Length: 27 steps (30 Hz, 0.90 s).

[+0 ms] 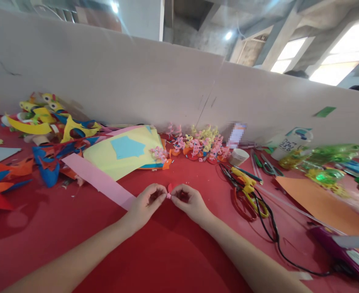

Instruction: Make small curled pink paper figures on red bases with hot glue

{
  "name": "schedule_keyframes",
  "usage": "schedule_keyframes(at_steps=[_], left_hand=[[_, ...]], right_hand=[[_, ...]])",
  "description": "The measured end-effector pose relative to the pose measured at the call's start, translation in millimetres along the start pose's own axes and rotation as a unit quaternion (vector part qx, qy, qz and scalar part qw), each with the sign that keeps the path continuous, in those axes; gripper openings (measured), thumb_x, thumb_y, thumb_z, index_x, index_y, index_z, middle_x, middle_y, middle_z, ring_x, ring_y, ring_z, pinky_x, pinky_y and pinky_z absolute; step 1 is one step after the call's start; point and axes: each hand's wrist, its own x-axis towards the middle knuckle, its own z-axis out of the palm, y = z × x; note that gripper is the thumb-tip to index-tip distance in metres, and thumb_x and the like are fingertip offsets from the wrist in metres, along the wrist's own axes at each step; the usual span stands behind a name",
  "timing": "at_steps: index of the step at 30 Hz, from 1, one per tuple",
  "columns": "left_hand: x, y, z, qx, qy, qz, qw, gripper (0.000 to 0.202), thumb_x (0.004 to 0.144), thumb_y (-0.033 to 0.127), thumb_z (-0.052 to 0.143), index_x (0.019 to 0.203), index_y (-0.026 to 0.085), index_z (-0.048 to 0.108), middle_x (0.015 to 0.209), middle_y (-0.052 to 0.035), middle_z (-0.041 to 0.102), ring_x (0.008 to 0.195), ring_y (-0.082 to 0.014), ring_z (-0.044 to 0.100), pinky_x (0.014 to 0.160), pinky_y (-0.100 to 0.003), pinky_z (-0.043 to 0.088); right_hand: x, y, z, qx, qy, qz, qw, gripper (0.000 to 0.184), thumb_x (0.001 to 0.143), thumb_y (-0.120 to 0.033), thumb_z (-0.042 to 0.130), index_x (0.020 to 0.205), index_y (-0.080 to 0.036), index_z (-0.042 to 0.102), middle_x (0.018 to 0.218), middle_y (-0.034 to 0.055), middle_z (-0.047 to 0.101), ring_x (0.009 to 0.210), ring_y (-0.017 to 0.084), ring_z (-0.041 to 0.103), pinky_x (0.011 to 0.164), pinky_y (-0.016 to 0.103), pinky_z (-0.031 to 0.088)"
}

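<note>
Both forearms reach in from the near edge over the red worktop point(173, 252). A purple device point(344, 254) lies at the near right edge, partly cut off.

Left hand point(145, 202) and right hand point(189, 200) meet at mid-worktop, fingers curled in. The thumb and forefinger tips of each are closed on a pink bit point(168, 196), which sits pinched between the two hands just above the worktop. A red disc point(172, 187) shows just behind the pink bit, touching the fingertips; which hand holds it cannot be told.

A pink strip point(97, 179) lies left of the left hand, its near end just beside the wrist. To the right, a black cable point(272, 228) loops back to a yellow tool point(246, 182). An orange sheet point(320, 205) lies further right.

Behind the strip is a yellow sheet point(112, 160) with a blue cutout point(127, 147) on it. Paper curls point(198, 144), pink and yellow, are clustered behind the hands near the partition point(167, 81). A white cup point(239, 156) stands just right of them, then a white bottle point(289, 143) and green foil point(332, 156). Coloured scraps point(45, 126) are heaped at far left.
</note>
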Motion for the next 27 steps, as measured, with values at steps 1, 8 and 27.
schedule_keyframes(at_steps=[1, 8, 27], left_hand=[[-0.5, 0.3, 0.3, 0.014, 0.004, 0.011, 1.000, 0.013, 0.087, 0.030, 0.047, 0.083, 0.020, 0.054, 0.078, 0.0000, 0.050, 0.072, -0.0147, 0.050, 0.066, -0.026, 0.041], [-2.5, -0.1, 1.4, 0.066, 0.016, 0.061, 0.996, 0.011, 0.088, 0.025, 0.045, 0.082, 0.020, 0.053, 0.084, -0.0024, 0.051, 0.080, -0.0167, 0.051, 0.073, -0.028, 0.042], [4.1, -2.3, 0.9, -0.101, 0.007, -0.053, 0.994, 0.017, 0.072, 0.034, 0.061, 0.073, 0.018, 0.057, 0.070, 0.0004, 0.057, 0.068, -0.0145, 0.054, 0.067, -0.029, 0.047]], right_hand=[[-0.3, -0.4, 0.0, -0.008, -0.001, -0.006, 1.000, 0.005, 0.075, -0.024, 0.057, 0.075, -0.019, 0.057, 0.068, -0.0001, 0.058, 0.062, 0.011, 0.053, 0.060, 0.024, 0.044], [-1.2, -6.1, -0.7, -0.061, -0.005, -0.051, 0.997, 0.004, 0.073, -0.017, 0.053, 0.071, -0.020, 0.056, 0.063, -0.0008, 0.055, 0.057, 0.011, 0.051, 0.055, 0.023, 0.043], [-2.8, -5.2, -1.3, -0.234, -0.006, -0.195, 0.952, 0.017, 0.080, -0.013, 0.050, 0.082, -0.023, 0.063, 0.074, 0.0043, 0.062, 0.069, 0.016, 0.057, 0.065, 0.027, 0.048]])
